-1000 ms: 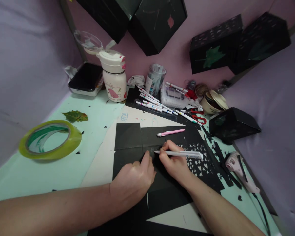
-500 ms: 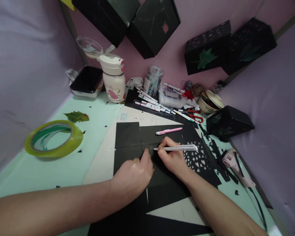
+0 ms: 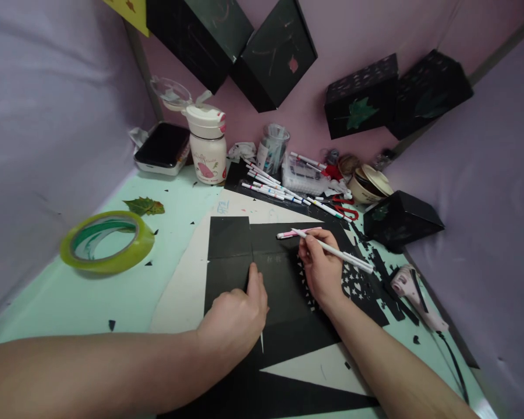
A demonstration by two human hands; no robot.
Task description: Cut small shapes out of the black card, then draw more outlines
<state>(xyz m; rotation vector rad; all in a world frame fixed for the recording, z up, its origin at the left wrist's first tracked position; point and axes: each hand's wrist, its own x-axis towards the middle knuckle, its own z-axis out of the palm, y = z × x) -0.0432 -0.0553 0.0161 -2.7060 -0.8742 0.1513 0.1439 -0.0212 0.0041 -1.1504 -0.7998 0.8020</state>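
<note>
Ideally, the left hand — index on the card below both hands, other fingers' hold unclear — should press it flat, while the right hand, fingers closed round the pen, steers lightly.

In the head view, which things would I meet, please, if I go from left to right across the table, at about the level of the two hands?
Yellow-green tape roll → left hand → right hand holding the white pen → pink corded tool.
</note>
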